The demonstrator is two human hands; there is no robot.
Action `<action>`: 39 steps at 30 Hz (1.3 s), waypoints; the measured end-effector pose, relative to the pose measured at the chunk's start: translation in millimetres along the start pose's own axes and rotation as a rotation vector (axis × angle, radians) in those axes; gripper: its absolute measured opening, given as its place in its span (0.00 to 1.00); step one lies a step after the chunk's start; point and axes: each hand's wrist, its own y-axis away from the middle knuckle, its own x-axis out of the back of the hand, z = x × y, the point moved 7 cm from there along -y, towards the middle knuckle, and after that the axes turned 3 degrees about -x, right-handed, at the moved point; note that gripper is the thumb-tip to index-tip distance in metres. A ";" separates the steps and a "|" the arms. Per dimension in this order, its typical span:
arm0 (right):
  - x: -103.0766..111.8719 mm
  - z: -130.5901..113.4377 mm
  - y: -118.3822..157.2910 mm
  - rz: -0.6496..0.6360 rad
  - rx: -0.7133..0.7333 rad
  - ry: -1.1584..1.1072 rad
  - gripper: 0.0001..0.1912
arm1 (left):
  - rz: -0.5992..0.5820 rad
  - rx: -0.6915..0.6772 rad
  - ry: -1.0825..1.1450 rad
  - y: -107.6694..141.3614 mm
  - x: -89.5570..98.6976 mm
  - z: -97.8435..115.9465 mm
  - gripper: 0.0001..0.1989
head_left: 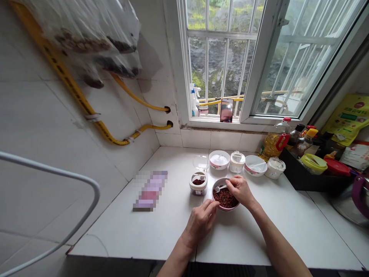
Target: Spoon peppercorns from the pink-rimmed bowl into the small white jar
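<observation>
A small white spoon [221, 188] is pinched in my right hand [238, 189], its tip over the dark reddish dried spice, which looks like peppercorns [226, 199]. The spice lies in a bowl [229, 210] on the counter. My left hand [202, 219] is closed on the bowl's near left rim. Just left of the bowl stands a clear jar [198, 189] with a white collar, its lid [201, 162] tipped back and some of the same spice inside.
Behind stand a bowl of white powder [219, 161], a lidded jar [237, 162], another bowl [255, 168] and another jar [276, 169]. An oil bottle [271, 146] and a black condiment box [300, 175] are right. A blurred purple packet [151, 192] lies left; a phone [226, 110] leans at the window.
</observation>
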 end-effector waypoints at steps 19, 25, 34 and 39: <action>7.1 18.5 -0.4 -0.097 -0.338 -0.364 0.25 | 0.003 -0.008 -0.012 -3.4 3.2 4.1 0.13; 10.5 20.5 -2.3 -0.087 -0.330 -0.367 0.26 | -0.014 0.001 -0.007 -2.2 2.1 2.5 0.13; 7.4 8.3 -1.6 -0.064 -0.192 -0.154 0.26 | -0.014 0.034 0.049 -1.6 -0.5 0.7 0.11; -1.6 -3.1 -0.7 -0.107 -0.089 -0.129 0.27 | 0.014 0.037 0.052 -2.4 -0.8 0.1 0.07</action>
